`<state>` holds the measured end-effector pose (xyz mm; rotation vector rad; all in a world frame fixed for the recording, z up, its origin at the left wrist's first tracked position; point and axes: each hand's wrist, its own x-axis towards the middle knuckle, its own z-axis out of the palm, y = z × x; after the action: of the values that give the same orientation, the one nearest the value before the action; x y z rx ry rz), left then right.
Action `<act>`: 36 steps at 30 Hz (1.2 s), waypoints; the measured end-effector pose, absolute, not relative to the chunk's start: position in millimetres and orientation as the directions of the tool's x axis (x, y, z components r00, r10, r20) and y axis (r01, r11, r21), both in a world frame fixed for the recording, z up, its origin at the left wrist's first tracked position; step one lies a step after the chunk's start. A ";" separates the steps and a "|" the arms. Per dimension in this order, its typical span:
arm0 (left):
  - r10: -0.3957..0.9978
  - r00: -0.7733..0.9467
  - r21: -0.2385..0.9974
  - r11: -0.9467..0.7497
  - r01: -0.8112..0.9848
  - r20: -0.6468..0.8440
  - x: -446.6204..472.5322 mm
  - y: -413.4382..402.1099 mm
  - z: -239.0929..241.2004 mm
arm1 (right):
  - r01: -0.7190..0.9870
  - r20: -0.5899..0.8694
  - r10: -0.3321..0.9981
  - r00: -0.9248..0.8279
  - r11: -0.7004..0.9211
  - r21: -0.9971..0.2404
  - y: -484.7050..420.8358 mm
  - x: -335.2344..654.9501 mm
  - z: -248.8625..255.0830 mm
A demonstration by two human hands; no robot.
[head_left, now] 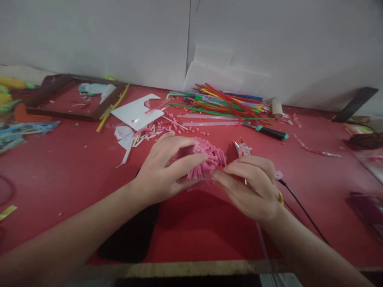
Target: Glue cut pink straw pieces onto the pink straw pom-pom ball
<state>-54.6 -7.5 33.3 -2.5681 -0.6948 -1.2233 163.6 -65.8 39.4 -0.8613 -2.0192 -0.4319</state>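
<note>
My left hand is curled around a pink ball of short straw-like pieces, thumb below it and fingers over its far side. The pieces stick outward like bristles. At the ball's right edge, the fingertips of my right hand are pinched together; whatever sits between them is too small to make out. Just beyond the right hand lies a pink tool with a metal tip, partly covered by the fingers. A black cable runs off behind that hand. Beneath my left forearm rests a dark flat object.
Cut pink bits and white paper scraps litter the red table. Farther back are colourful pipe cleaners, a utility knife and a cardboard tube. A brown frame lies at left.
</note>
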 end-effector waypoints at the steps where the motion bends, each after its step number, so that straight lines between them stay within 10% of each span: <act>1: 0.321 0.543 0.008 -0.866 0.500 0.776 -54.3 -7.7 33.6 | 0.708 0.830 0.402 -0.387 0.706 -0.011 -65.4 163.8 38.8; 15: 0.343 0.549 0.033 -0.868 0.496 0.762 -57.1 -8.5 29.5 | 0.711 0.813 0.402 -0.422 0.702 0.022 -63.0 160.1 40.0; 28: 0.529 0.411 0.341 -0.826 0.449 0.742 -54.1 -7.9 25.2 | 0.756 0.793 0.400 -0.459 0.645 0.113 -63.4 162.8 36.6; 36: 0.519 0.440 0.461 -0.855 0.240 0.733 -51.9 -6.1 17.8 | 0.659 0.705 0.670 -0.233 0.642 -0.392 -60.8 165.2 44.2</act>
<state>-51.9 -6.1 17.8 -2.9016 -0.7872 -1.6602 165.2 -60.8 44.2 -1.0449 -1.9388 0.0145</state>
